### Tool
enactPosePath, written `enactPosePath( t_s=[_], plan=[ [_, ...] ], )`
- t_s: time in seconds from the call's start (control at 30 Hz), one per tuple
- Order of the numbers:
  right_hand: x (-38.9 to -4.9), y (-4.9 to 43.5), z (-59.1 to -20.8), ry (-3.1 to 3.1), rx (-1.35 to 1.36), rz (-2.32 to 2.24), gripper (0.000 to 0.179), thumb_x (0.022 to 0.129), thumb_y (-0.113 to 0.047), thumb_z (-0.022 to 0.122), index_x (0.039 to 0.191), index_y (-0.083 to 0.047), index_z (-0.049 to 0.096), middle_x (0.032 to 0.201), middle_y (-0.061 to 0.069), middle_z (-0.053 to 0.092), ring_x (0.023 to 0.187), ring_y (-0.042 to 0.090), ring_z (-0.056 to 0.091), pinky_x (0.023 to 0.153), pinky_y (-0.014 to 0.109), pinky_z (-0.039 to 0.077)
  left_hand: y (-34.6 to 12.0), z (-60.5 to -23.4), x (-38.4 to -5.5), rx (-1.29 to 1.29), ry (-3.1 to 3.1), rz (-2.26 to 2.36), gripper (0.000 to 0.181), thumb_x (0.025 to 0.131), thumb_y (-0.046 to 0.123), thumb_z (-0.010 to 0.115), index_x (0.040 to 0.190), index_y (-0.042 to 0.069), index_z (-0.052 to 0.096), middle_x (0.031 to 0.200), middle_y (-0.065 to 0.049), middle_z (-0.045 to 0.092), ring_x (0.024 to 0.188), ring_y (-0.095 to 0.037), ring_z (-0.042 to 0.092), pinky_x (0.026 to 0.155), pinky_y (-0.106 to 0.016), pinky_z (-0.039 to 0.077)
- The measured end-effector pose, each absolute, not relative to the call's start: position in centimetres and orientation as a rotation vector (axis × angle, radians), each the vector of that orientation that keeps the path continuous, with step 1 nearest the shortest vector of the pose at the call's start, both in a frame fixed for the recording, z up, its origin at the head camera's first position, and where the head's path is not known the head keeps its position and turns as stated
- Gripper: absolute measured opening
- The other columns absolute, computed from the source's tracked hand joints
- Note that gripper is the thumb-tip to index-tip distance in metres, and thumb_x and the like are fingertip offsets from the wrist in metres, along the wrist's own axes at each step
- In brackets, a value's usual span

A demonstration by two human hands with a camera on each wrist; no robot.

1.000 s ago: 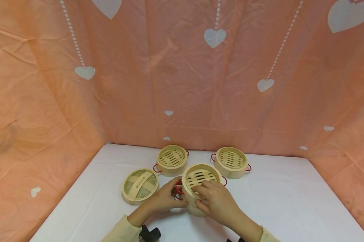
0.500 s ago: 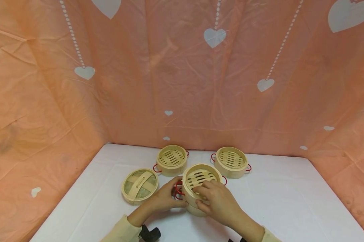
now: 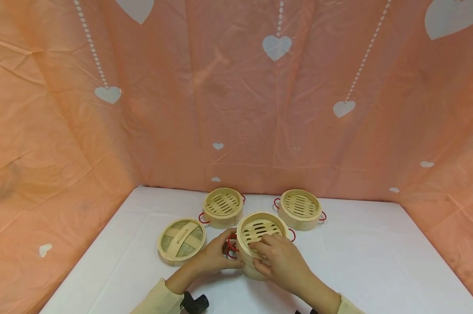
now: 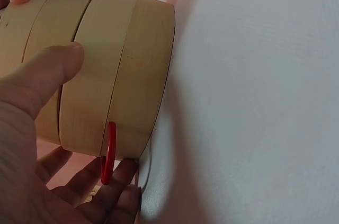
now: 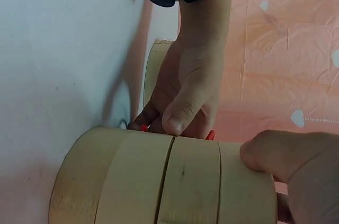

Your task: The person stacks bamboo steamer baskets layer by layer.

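Two round bamboo steamer baskets with red handles stand stacked on a white table. My left hand (image 3: 217, 257) is wrapped around the stack's left side, its thumb across the near wall around the seam and its fingers behind, close to the red handles. The lower basket (image 4: 111, 75) sits on the table in the left wrist view. At the upper basket (image 3: 245, 250) my right hand (image 3: 285, 264) pinches the near rim. The right thumb (image 5: 257, 152) presses the outer wall in the right wrist view, while the fingers reach inside over the slatted floor.
A bamboo lid (image 3: 181, 240) with a crossed strap lies left of the stack. Behind it stand two more steamer baskets, one at back left (image 3: 223, 208) and one at back right (image 3: 300, 210). A peach curtain with hearts (image 3: 236, 109) encloses the white table (image 3: 358, 261).
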State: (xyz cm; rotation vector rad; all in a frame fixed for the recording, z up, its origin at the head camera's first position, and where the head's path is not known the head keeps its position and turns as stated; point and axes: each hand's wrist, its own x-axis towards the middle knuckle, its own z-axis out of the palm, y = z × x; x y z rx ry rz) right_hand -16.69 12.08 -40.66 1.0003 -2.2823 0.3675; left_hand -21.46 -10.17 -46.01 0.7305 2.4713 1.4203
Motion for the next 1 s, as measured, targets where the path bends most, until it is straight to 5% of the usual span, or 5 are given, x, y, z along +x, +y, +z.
enactPosePath(
  t_s=[0.43,0.73,1.0],
  plan=[
    [-16.9,12.8,-39.8,-2.296,1.023,0.353,0.029,0.068,-0.033,0.079,0.093,-0.022,0.071,0.081,-0.012,0.057,0.075,0.008,0.053,0.071,0.029,0.045,-10.0,-45.8,-21.4,0.743,2.472,1.453,0.084,0.070,0.026,0.086,0.141,0.014,0.041,0.129,-0.010,0.056,0.097,-0.013,0.059,0.082,-0.028,0.050],
    [-17.3,14.0,-38.4,-2.226,1.031,0.474,0.027,0.068,-0.028,0.077,0.093,-0.019,0.070,0.083,-0.010,0.054,0.076,0.004,0.049,0.068,0.025,0.043,-9.9,-45.2,-21.3,0.837,2.522,1.518,0.091,0.067,0.026,0.086,0.143,0.015,0.038,0.136,-0.008,0.051,0.124,-0.026,0.050,0.102,-0.045,0.044],
    [-18.1,15.8,-37.0,-2.195,0.974,0.503,0.030,0.069,-0.022,0.074,0.097,-0.015,0.070,0.094,-0.005,0.062,0.084,0.013,0.059,0.075,0.034,0.050,-9.2,-44.2,-21.1,0.857,2.432,1.665,0.099,0.066,0.020,0.087,0.148,0.012,0.031,0.139,-0.009,0.046,0.124,-0.025,0.051,0.103,-0.038,0.045]
  ],
)
